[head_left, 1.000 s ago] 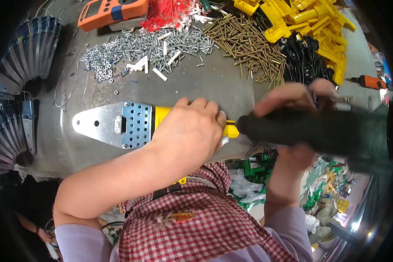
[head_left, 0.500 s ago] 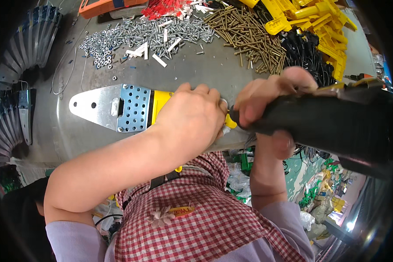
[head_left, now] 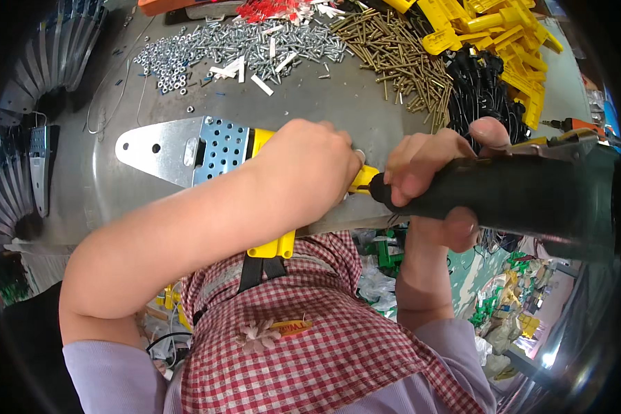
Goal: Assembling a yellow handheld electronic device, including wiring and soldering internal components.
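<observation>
My left hand (head_left: 310,169) is closed over a yellow plastic housing (head_left: 261,140), and its fingers hide most of it. From the housing's left end extend a perforated metal plate (head_left: 222,146) and a tapered silver plate (head_left: 165,146) with holes. My right hand (head_left: 428,165) grips a thick black electric screwdriver (head_left: 531,196), whose nose meets the housing's right end beside my left fingers. The exact contact at the bit is too small to make out. Another yellow plastic part (head_left: 274,246) shows below my left forearm, at the table's near edge.
Nuts (head_left: 164,65), silver screws (head_left: 303,50) and long brass-coloured screws (head_left: 400,65) lie in piles across the back. Black cords (head_left: 479,79) and yellow plastic parts (head_left: 504,41) are heaped at the back right. Stacked metal blades (head_left: 58,48) line the left.
The housing and plates have tilted, their left end rising slightly. The screwdriver has swung a little lower at its nose. The yellow part below my forearm has come more into sight.
</observation>
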### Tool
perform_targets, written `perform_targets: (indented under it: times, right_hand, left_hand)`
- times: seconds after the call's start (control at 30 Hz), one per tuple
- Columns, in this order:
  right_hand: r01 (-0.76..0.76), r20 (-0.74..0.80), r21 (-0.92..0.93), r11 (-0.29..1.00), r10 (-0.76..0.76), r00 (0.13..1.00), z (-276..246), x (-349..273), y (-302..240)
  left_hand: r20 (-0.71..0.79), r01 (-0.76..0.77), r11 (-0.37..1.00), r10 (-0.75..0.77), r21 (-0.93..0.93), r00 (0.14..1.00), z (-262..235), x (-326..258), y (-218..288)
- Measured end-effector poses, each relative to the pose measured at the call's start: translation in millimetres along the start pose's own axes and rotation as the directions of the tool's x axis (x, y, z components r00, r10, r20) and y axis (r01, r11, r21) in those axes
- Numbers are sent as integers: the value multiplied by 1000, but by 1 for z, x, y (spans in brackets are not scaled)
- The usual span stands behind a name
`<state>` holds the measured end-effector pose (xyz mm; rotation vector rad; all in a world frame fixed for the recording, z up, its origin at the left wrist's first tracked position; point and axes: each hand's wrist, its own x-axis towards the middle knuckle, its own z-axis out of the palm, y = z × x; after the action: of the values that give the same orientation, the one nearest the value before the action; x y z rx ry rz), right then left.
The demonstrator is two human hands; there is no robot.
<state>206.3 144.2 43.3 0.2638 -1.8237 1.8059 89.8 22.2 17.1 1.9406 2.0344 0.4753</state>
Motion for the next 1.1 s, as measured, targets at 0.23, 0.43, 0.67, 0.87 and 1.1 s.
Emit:
perform_targets:
  times: [0.23, 0.43, 0.67, 0.87, 1.1]
  right_hand:
    - [82, 67, 52, 995, -85, 994, 4, -2, 8]
    - [199, 117, -96, 975, -187, 975, 15, -6, 2]
    - [161, -75, 4, 987, -160, 984, 42, -4, -42]
    - [34, 116, -59, 998, -27, 993, 44, -14, -18]
    - [-53, 200, 76, 996, 37, 979, 50, -6, -14]
  left_hand:
    - [-15, -22, 997, 21, -75, 1000, -1, -3, -2]
    - [22, 15, 1000, -15, -14, 1000, -1, 4, 0]
    - [-176, 159, 987, -150, 38, 973, 7, 29, -2]
    - [-169, 131, 991, -132, -21, 977, -2, 18, -7]
    - [-49, 161, 985, -165, -68, 985, -23, -50, -24]
